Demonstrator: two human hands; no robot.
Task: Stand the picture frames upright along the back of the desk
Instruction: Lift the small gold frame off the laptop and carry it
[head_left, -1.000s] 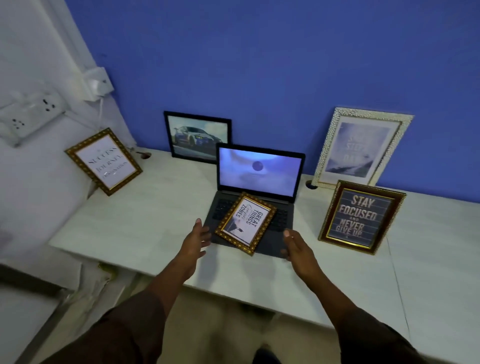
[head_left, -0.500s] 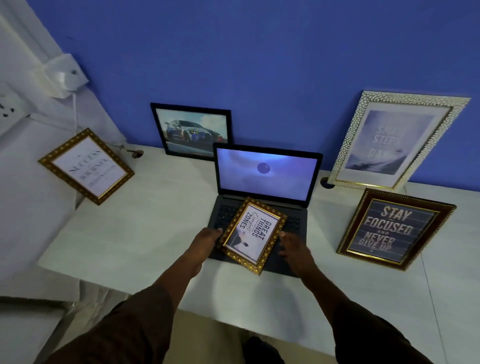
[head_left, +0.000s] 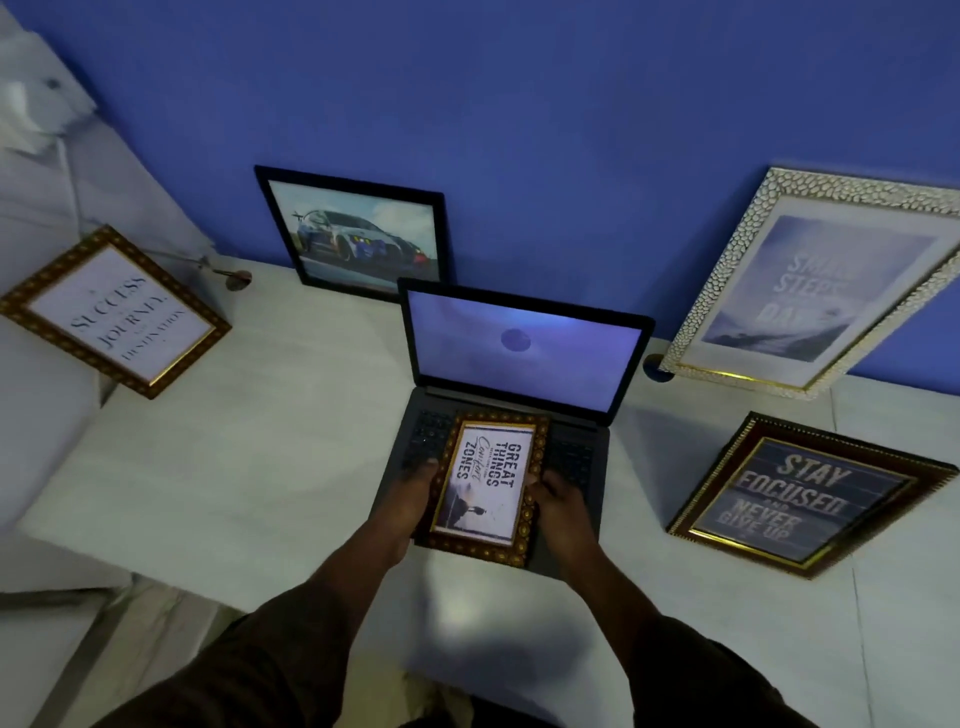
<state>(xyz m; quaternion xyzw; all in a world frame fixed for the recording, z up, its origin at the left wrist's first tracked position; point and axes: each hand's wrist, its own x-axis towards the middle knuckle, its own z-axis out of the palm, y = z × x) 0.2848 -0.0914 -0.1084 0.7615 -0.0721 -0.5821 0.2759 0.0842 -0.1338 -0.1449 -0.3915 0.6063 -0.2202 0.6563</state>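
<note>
Over the laptop (head_left: 514, 415), both hands' fingertips vanish beneath the gold frame (head_left: 488, 483).

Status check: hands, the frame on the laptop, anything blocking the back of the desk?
Left hand and right hand grip the small gold frame by its sides. Frame lies over laptop keyboard. Open laptop screen stands behind it.

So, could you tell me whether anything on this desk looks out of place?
Yes: the small gold frame lies on the open laptop keyboard, its print turned sideways, with the left hand and right hand at its long edges.
</note>
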